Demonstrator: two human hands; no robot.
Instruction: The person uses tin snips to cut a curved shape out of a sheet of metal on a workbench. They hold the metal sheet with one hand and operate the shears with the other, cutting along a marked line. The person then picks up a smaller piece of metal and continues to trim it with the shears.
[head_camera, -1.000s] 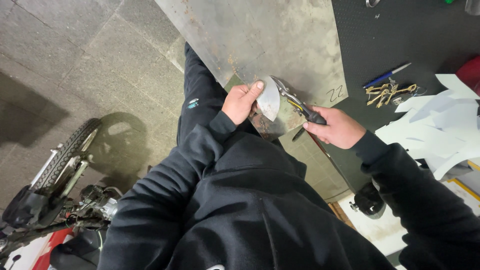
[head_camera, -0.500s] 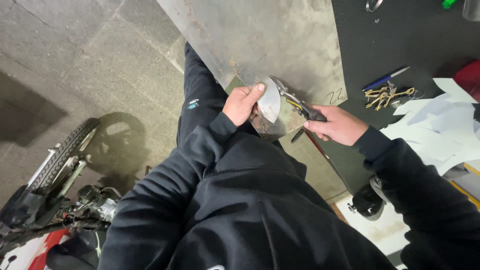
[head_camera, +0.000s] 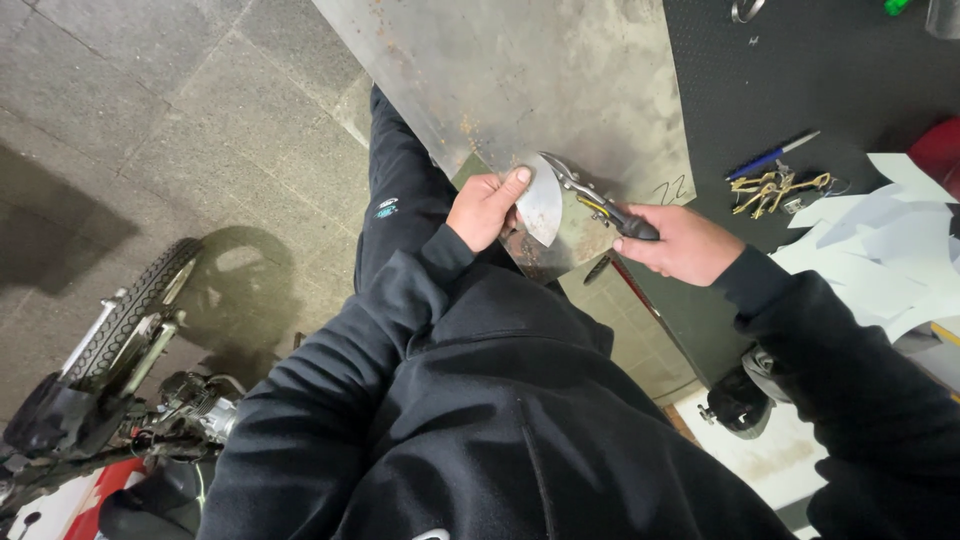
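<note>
Your right hand (head_camera: 680, 243) is closed around the handles of the tin snips (head_camera: 590, 200), whose blades bite into the near edge of the metal sheet (head_camera: 540, 80) overhanging the dark bench (head_camera: 780, 90) — out there the tool has room. Your left hand (head_camera: 487, 207) pinches the curled, part-cut flap (head_camera: 541, 200), thumb on top, bending it up clear of the blades
</note>
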